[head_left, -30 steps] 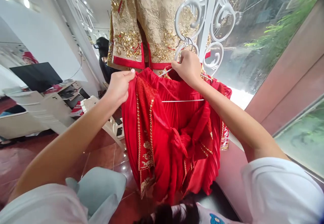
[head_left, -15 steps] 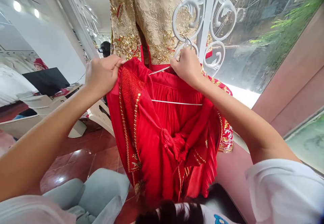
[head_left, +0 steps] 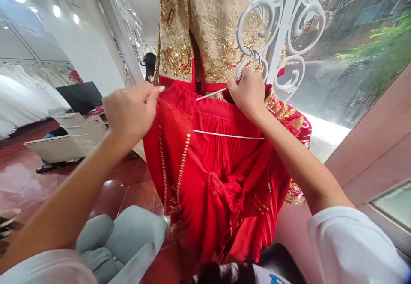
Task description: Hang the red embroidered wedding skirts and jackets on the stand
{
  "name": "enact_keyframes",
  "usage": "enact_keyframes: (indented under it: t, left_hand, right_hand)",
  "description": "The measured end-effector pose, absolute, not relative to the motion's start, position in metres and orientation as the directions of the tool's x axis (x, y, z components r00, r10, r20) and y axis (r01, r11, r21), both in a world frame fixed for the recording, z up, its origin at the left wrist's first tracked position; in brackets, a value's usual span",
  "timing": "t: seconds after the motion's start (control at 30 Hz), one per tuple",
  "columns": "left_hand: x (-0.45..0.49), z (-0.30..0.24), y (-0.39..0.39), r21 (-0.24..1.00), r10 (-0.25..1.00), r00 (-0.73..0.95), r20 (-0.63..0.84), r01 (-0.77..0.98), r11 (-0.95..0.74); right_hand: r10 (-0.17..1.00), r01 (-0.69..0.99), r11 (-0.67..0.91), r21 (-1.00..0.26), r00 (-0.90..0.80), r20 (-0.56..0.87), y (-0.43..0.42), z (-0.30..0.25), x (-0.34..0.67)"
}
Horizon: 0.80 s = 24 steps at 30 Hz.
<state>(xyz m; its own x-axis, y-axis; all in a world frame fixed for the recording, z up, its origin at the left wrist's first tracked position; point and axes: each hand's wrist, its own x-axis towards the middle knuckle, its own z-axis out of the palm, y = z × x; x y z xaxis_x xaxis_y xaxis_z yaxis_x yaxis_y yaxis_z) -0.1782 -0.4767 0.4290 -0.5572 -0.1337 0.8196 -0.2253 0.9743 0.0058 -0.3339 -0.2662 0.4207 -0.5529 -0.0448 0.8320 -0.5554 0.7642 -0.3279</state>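
Observation:
A red pleated skirt (head_left: 205,164) with gold-beaded panels hangs in front of me on a thin white wire hanger (head_left: 227,135). My left hand (head_left: 131,108) is closed on the skirt's waistband at its upper left corner. Just below the hooks, my right hand (head_left: 248,89) is closed around the top of the hanger. Part of the wire slopes from that fist down to the left, and the lower bar crosses the front of the skirt. Behind the skirt, to the right, shows a red garment with gold embroidery (head_left: 289,117).
A gold beaded garment with red trim (head_left: 212,31) hangs behind, beside white scrollwork (head_left: 261,23) at a window. At left are a monitor (head_left: 80,98), white drawers (head_left: 77,132) and white gowns (head_left: 19,91). A person's dark-haired head (head_left: 149,63) shows in the background.
The view has shifted left, so the background sits farther right. My left hand has moved slightly away from the skirt's middle, still gripping the waistband. My right hand keeps hold of the hanger.

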Motion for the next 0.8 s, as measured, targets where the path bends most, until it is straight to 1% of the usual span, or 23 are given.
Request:
enact_keyframes:
  t: [0.03, 0.1, 0.2, 0.3, 0.4, 0.43, 0.47, 0.5, 0.57, 0.6, 0.63, 0.67, 0.7, 0.73, 0.8]
  left_hand:
    - [-0.175, 0.423, -0.464, 0.003, -0.175, -0.559, 0.811, -0.294, 0.956]
    - [-0.175, 0.406, -0.444, 0.01, -0.227, -0.579, 0.783, -0.353, 0.936]
    - [-0.186, 0.38, -0.434, 0.06, -0.239, -0.647, 0.724, -0.287, 0.956]
    - [-0.194, 0.371, -0.439, 0.096, -0.238, -0.716, 0.656, -0.233, 0.968]
    - [-0.2, 0.387, -0.443, 0.118, -0.224, -0.674, 0.704, -0.201, 0.973]
    - [-0.205, 0.395, -0.443, 0.12, -0.208, -0.671, 0.712, -0.176, 0.977]
    - [-0.21, 0.403, -0.443, 0.117, -0.184, -0.702, 0.688, -0.142, 0.983]
    - [-0.216, 0.41, -0.442, 0.114, -0.148, -0.762, 0.631, -0.099, 0.989]
    - [-0.229, 0.418, -0.442, 0.128, -0.054, -0.884, 0.465, 0.007, 0.992]
    - [-0.235, 0.42, -0.444, 0.147, -0.006, -0.917, 0.398, 0.058, 0.987]
    - [-0.238, 0.421, -0.446, 0.168, 0.039, -0.93, 0.366, 0.107, 0.98]
    - [-0.24, 0.42, -0.449, 0.191, 0.074, -0.926, 0.369, 0.154, 0.969]
    - [-0.241, 0.418, -0.453, 0.215, 0.096, -0.912, 0.398, 0.194, 0.957]
    - [-0.241, 0.415, -0.458, 0.241, 0.107, -0.896, 0.431, 0.229, 0.943]
    - [-0.24, 0.409, -0.466, 0.295, 0.112, -0.855, 0.506, 0.294, 0.909]
  right_hand:
    - [-0.037, -0.551, 0.77, -0.323, -0.544, 0.838, -0.266, 0.419, -0.336]
    - [-0.041, -0.561, 0.772, -0.299, -0.514, 0.856, -0.266, 0.415, -0.34]
    - [-0.053, -0.577, 0.771, -0.271, -0.483, 0.874, -0.264, 0.411, -0.344]
    - [-0.051, -0.577, 0.773, -0.264, -0.471, 0.881, -0.263, 0.409, -0.341]
    - [-0.067, -0.571, 0.776, -0.268, -0.497, 0.865, -0.26, 0.41, -0.334]
    - [-0.08, -0.573, 0.773, -0.273, -0.515, 0.854, -0.258, 0.412, -0.331]
    - [-0.101, -0.58, 0.765, -0.279, -0.536, 0.838, -0.254, 0.415, -0.327]
    - [-0.137, -0.596, 0.751, -0.284, -0.561, 0.816, -0.25, 0.419, -0.324]
    - [-0.252, -0.647, 0.701, -0.302, -0.62, 0.743, -0.238, 0.428, -0.317]
    - [-0.308, -0.665, 0.676, -0.318, -0.646, 0.698, -0.23, 0.434, -0.313]
    - [-0.341, -0.671, 0.662, -0.334, -0.667, 0.663, -0.221, 0.439, -0.309]
    - [-0.341, -0.662, 0.667, -0.341, -0.679, 0.65, -0.212, 0.444, -0.305]
    - [-0.302, -0.641, 0.692, -0.331, -0.674, 0.674, -0.202, 0.448, -0.299]
    - [-0.216, -0.599, 0.738, -0.311, -0.647, 0.732, -0.191, 0.449, -0.293]
    - [-0.004, -0.442, 0.849, -0.289, -0.553, 0.833, -0.171, 0.441, -0.278]
